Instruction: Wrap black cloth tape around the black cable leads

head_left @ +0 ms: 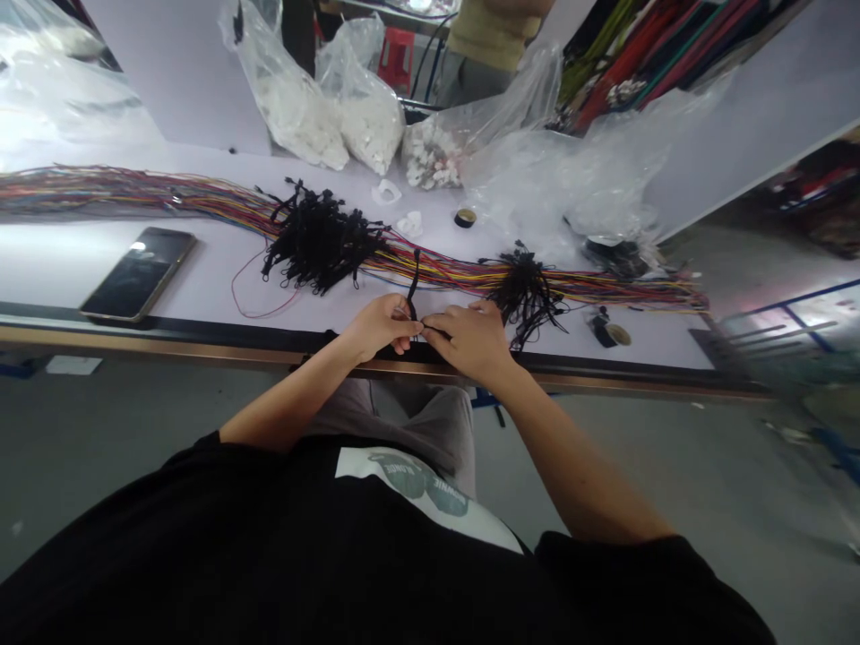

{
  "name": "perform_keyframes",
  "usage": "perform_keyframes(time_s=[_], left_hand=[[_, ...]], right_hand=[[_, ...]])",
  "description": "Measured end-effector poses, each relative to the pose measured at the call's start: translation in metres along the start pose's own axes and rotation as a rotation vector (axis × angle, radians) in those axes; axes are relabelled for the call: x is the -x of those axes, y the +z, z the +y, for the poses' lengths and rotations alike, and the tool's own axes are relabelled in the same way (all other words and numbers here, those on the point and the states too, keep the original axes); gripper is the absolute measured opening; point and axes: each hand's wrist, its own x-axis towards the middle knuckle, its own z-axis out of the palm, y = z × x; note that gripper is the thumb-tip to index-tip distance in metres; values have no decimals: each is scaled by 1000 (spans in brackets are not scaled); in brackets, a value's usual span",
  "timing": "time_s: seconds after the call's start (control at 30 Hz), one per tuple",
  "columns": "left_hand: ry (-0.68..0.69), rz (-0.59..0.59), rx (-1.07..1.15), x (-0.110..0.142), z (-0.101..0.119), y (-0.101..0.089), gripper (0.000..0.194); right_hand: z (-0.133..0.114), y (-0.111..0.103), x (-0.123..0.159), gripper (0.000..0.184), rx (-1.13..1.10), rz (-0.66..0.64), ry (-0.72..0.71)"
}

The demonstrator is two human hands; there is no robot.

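Note:
My left hand (380,327) and my right hand (470,339) meet at the table's near edge, both pinched closed on a thin black cable tie (412,288) that stands up between them. Just beyond them a long bundle of coloured wires (443,269) lies across the white table (202,287). One clump of black ties or connectors (319,240) sits on the bundle to the left. A second, smaller black clump (525,288) lies right beside my right hand.
A phone (138,273) lies face up at the left near the edge. Plastic bags of white parts (363,116) stand at the back, with crumpled clear plastic (578,179) to the right. A tape roll (465,217) and another roll (614,333) rest on the table. Another person stands behind the table.

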Motion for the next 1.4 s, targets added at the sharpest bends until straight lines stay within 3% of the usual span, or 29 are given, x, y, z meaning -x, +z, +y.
perform_keyframes(time_s=[0.2,0.4,0.53,0.7,0.83,0.93,1.07,1.23,1.4], left_hand=[[3,21,-43,2,1,-3,25],[-27,15,-211,5,3,-4,32],[-3,-53,-277,4,4,-7,29],[90,-105,-629,6,4,-9,21],[176,13,-1052,8,-1,-2,21],[177,76,-1238,8,-7,5,27],[169,58,-1294,9,-11,5,32],[219,-71,-1299,8,-8,-3,31],[172,-71,-1282,6,-4,-7,30]], right_hand=[[-1,0,-5,29,-92,32,31],[-4,-4,-5,29,-108,-28,23],[-6,-12,-3,31,-64,-87,35],[-15,-20,-1,35,44,-190,51],[-23,-18,-4,36,131,-182,45],[-22,-14,-6,36,131,-138,30],[-17,-7,-5,34,127,-89,-23],[-17,0,-2,34,146,-43,-59],[-23,-1,-5,33,169,-25,-99]])
